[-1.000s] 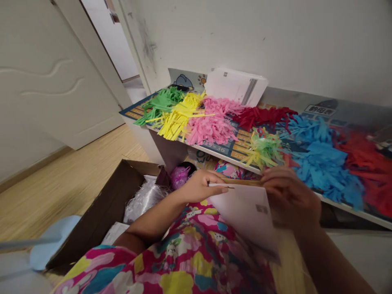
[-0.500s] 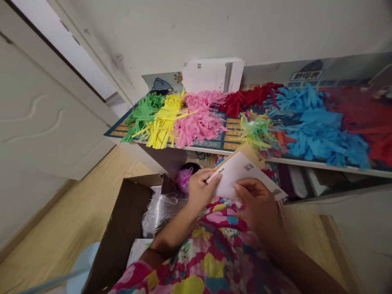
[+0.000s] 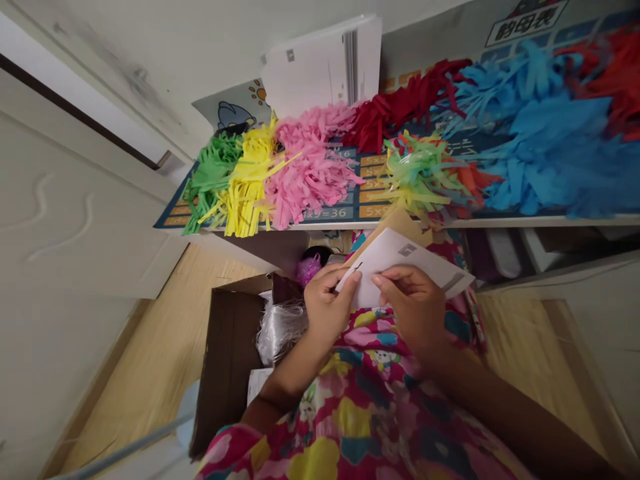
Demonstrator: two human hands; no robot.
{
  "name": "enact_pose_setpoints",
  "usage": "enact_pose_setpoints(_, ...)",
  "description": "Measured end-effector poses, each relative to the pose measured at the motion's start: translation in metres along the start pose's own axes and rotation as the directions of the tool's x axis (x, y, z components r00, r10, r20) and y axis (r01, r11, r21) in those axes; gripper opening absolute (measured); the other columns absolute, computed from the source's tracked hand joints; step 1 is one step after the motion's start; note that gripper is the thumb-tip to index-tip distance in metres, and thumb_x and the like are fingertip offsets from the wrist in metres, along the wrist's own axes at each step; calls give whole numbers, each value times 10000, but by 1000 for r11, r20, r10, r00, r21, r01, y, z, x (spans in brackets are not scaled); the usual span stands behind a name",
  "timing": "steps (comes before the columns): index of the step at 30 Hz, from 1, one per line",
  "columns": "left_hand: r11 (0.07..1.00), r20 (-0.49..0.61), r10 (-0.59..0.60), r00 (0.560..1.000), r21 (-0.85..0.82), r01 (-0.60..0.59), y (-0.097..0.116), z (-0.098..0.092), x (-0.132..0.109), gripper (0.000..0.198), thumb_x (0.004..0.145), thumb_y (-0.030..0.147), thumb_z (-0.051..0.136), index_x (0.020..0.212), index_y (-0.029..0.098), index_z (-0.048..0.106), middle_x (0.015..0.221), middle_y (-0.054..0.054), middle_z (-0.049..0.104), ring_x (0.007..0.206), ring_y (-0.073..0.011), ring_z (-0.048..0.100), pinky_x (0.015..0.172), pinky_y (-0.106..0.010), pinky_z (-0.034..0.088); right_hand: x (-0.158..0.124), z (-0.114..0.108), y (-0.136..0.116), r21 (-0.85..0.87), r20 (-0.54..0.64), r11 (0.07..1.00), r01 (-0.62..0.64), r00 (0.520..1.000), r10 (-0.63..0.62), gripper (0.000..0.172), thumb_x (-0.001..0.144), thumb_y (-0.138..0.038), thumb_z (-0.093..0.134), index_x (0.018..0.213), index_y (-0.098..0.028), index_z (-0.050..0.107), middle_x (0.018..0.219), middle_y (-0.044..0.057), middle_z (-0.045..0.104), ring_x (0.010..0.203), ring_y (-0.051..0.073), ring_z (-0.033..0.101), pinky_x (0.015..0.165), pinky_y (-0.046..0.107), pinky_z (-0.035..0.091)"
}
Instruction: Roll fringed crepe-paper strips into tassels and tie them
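Both my hands hold a white sheet of paper [image 3: 400,260] over my lap, with a brown card [image 3: 400,223] behind it. My left hand [image 3: 327,303] pinches its left edge, fingers closed. My right hand [image 3: 413,307] grips its lower edge, fingers curled. Just beyond, on a low table [image 3: 500,220], lie heaps of cut paper strips: green [image 3: 210,173], yellow [image 3: 245,187], pink [image 3: 310,173], dark red [image 3: 400,113], blue [image 3: 545,147], and a mixed green-yellow bundle [image 3: 420,173].
A stack of white sheets [image 3: 325,67] leans against the wall behind the strips. An open cardboard box [image 3: 230,360] with clear plastic wrapping [image 3: 280,327] stands on the wooden floor at my left. A door [image 3: 75,220] is further left.
The view has tipped downward and closer to the table. My hands have drawn together on the white sheet, the right hand shifting left along its lower edge.
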State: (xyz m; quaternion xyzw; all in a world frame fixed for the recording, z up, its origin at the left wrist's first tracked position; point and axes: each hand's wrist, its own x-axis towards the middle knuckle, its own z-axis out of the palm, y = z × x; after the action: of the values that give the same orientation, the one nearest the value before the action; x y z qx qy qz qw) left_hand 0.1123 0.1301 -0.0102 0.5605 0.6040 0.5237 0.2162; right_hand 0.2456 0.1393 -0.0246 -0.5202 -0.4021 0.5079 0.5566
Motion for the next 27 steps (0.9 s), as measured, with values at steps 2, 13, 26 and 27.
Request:
enact_pose_setpoints(2, 1000, 3, -8, 1000, 5, 8, 1, 0, -1, 137, 853, 296, 713, 792, 210, 801, 834, -37, 770, 776, -169, 706, 725, -272, 559, 0, 1, -3, 0, -10, 1000, 1, 1000, -1, 240, 719, -376, 796, 731, -188, 648, 537, -34, 627, 444, 114, 560, 464, 223, 463)
enact_pose_setpoints(13, 999, 8, -31, 999, -10, 31, 8, 1, -8, 112, 865, 263, 714, 812, 206, 795, 875, -25, 764, 805, -157, 695, 759, -260, 542, -2, 3, -5, -40, -64, 999, 7, 998, -9, 243, 722, -375, 798, 720, -186, 645, 551, -34, 633, 449, 105, 568, 459, 208, 459)
enact_pose_setpoints(26, 1000, -24, 8, 1000, -4, -8, 5, -14, -14, 127, 860, 308, 724, 814, 218, 802, 878, -34, 766, 797, -168, 706, 735, -265, 557, 17, -46, 30, -380, -206, 925, 23, 972, -109, 423, 651, -475, 821, 669, -219, 485, 540, -80, 473, 502, 117, 452, 517, 259, 386)
enact_pose_setpoints(27, 1000, -22, 9, 1000, 7, -9, 5, -18, -12, 132, 862, 311, 720, 816, 219, 802, 872, -34, 767, 785, -168, 707, 725, -264, 559, 20, -60, 32, -422, -242, 906, 31, 959, -146, 428, 660, -498, 816, 664, -216, 494, 559, -73, 473, 516, 122, 445, 529, 268, 382)
